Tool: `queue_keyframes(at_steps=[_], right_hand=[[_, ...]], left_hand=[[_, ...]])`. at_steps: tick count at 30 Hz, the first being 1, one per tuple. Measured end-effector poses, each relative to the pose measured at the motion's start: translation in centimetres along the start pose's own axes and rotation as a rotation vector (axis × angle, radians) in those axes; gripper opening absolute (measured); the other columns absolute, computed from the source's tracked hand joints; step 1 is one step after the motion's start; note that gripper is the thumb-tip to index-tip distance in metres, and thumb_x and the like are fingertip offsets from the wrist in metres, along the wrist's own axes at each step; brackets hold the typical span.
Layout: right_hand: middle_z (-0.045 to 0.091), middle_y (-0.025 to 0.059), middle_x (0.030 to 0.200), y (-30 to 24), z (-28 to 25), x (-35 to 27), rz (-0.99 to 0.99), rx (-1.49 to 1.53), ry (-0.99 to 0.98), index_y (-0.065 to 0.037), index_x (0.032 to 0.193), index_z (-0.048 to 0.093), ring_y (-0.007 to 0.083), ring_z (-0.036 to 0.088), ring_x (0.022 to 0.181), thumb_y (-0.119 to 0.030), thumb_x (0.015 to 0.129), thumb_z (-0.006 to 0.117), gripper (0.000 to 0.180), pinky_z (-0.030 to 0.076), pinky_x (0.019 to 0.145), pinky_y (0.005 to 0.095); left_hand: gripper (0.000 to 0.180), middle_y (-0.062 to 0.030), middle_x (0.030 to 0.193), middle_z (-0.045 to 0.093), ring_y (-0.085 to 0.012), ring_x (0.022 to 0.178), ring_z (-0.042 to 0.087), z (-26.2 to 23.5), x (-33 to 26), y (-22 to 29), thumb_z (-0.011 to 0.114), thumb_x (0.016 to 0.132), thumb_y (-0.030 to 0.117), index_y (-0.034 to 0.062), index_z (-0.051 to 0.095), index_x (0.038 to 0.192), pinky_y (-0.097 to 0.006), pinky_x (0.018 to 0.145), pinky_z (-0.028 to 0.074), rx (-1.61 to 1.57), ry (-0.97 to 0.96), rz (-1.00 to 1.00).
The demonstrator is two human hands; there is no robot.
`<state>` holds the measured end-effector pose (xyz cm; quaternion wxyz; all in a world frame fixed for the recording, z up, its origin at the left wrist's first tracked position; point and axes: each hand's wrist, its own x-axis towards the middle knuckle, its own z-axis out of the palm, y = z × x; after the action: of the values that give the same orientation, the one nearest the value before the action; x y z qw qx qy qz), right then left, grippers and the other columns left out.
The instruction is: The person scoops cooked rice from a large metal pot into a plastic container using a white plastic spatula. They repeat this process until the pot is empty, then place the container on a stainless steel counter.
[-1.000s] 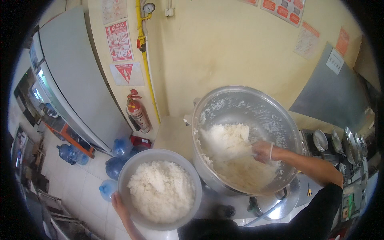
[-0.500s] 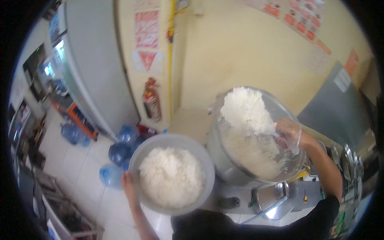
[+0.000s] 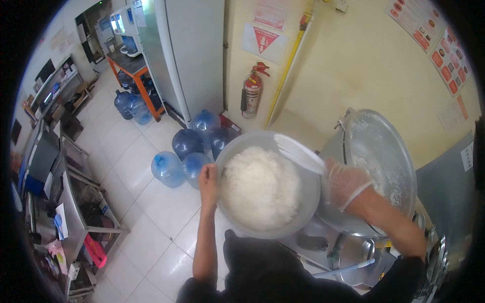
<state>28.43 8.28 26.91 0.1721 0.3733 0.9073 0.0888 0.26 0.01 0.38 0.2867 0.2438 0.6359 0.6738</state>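
A round grey plastic basin point(image 3: 314, 207) heaped with white cooked rice point(image 3: 260, 187) is in front of me. My left hand point(image 3: 208, 177) is closed on the basin's left rim. In a clear plastic glove, my right hand point(image 3: 346, 184) grips a white scoop point(image 3: 300, 154), held tilted over the basin's far right rim. No heap of rice shows on the scoop; its grip end is hidden in the glove. To the right stands a big metal pot point(image 3: 381, 121), with rice clinging to its inner wall and its bottom partly hidden by my right arm.
Several blue water jugs point(image 3: 168, 169) stand on the tiled floor left of the basin, beside a tall grey cabinet point(image 3: 194, 55). A fire extinguisher point(image 3: 251, 93) hangs on the wall. Metal pans point(image 3: 353, 257) lie below the pot; metal shelving point(image 3: 76, 217) lines the left.
My right hand has swung left from the pot to the basin, and the rice heaped on the scoop is gone from it. The view has turned left; my left hand stays on the basin.
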Motion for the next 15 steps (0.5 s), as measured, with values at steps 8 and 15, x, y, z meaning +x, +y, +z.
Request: queue_keyframes(at_steps=[8, 15], right_hand=[[0.065, 0.0171, 0.074, -9.3, 14.5, 0.3, -0.465, 0.181, 0.493, 0.002, 0.112, 0.057, 0.0317, 0.062, 0.060, -0.016, 0.085, 0.055, 0.033, 0.050, 0.056, 0.0458], [0.065, 0.0165, 0.081, -10.0, 16.5, 2.0, -0.213, 0.311, 0.155, -0.001, 0.114, 0.061, 0.0329, 0.062, 0.067, -0.021, 0.084, 0.057, 0.037, 0.050, 0.062, 0.0466]], left_hand=[[0.023, -0.0100, 0.099, 0.062, -0.0227, 0.097, 0.059, 0.5, -0.2, -2.2, 0.050, 0.099, 0.024, 0.0027, 0.059, 0.102, -0.034, 0.090, 0.044, 0.322, 0.068, 0.170], [0.028, -0.0107, 0.091, 0.061, -0.0174, 0.087, 0.056, -0.2, -0.9, -0.5, 0.049, 0.100, 0.029, 0.0013, 0.056, 0.101, -0.032, 0.081, 0.044, -0.057, -0.004, -0.016]])
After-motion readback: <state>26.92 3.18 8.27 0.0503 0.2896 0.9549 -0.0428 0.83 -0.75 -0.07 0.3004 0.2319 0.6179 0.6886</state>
